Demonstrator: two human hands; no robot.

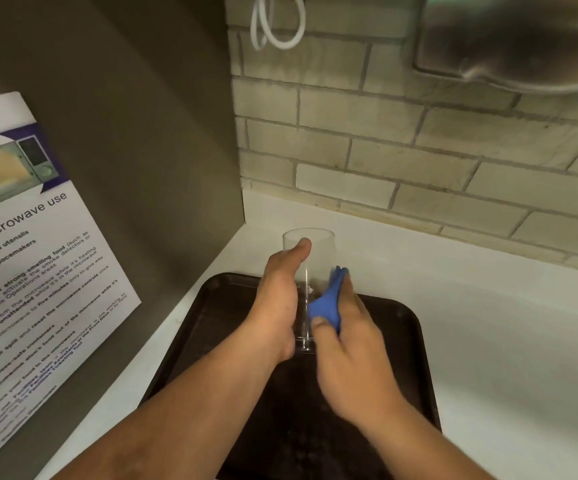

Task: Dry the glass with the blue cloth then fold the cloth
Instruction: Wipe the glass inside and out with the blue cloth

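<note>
The clear drinking glass is held above a dark tray, its open mouth pointing away toward the tiled wall. The left hand wraps around its left side, thumb lying along the wall near the rim. The right hand clutches the bunched blue cloth, pressing it against the glass's right side. The tray rests on the white counter, beside a microwave-use notice.

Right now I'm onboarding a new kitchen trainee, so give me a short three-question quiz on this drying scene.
1. True or false: the blue cloth lies folded on the tray.
2. Which hand steadies the glass? A left hand, B right hand
3. Fill in: the poster on the left is about ______ use.

Key: 1 false, it is bunched in the right hand against the glass; 2 A; 3 microwave.
</note>
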